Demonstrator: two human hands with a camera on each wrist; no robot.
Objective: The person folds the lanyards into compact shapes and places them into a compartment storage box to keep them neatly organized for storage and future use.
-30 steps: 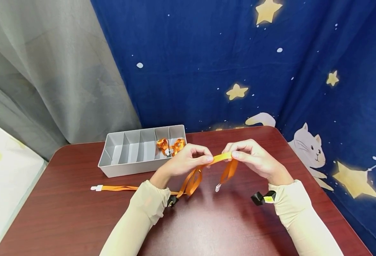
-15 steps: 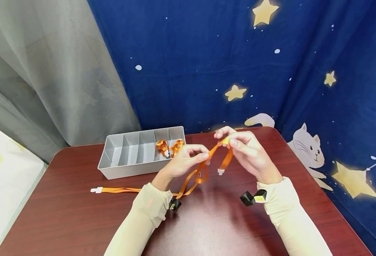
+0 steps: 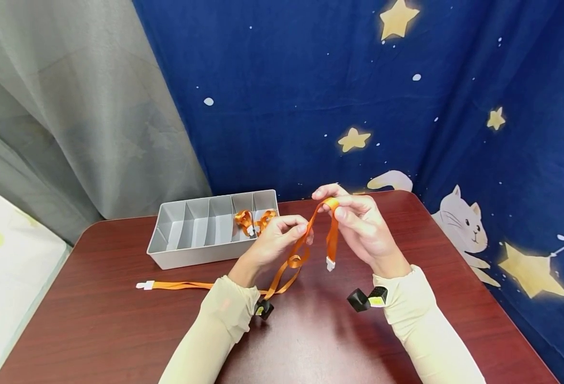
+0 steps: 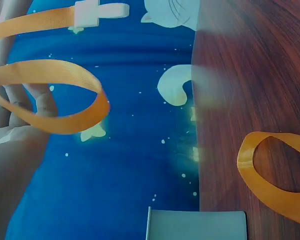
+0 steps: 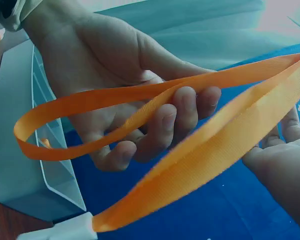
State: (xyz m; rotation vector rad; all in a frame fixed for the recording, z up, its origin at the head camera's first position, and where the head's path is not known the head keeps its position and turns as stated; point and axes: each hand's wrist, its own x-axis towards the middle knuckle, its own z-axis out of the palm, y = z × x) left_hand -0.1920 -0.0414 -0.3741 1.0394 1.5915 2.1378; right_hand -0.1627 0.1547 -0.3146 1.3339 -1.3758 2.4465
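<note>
An orange lanyard (image 3: 332, 234) runs between my two hands above the table. My left hand (image 3: 274, 242) pinches it between thumb and fingers, with a small loop hanging below. Higher up and to the right, my right hand (image 3: 365, 229) holds the strap, which bends over its fingers. The end with a white plastic clip (image 3: 330, 264) hangs beneath that hand. In the right wrist view the left thumb presses the strap (image 5: 125, 95) against curled fingers. More orange strap (image 3: 181, 285) with a white clip (image 3: 144, 285) lies on the table; my left forearm hides whether it joins the held piece.
Behind my left hand stands a grey divided box (image 3: 205, 250). Its rightmost compartments hold coiled orange lanyards (image 3: 245, 218). The red-brown table (image 3: 94, 320) ends at a blue star-patterned curtain (image 3: 286, 106) and a grey curtain (image 3: 94, 106).
My right hand has moved left and upward, closer to the left hand. The strap between them has gone from stretched across to a slanting bend, and the clip end now hangs straight down.
</note>
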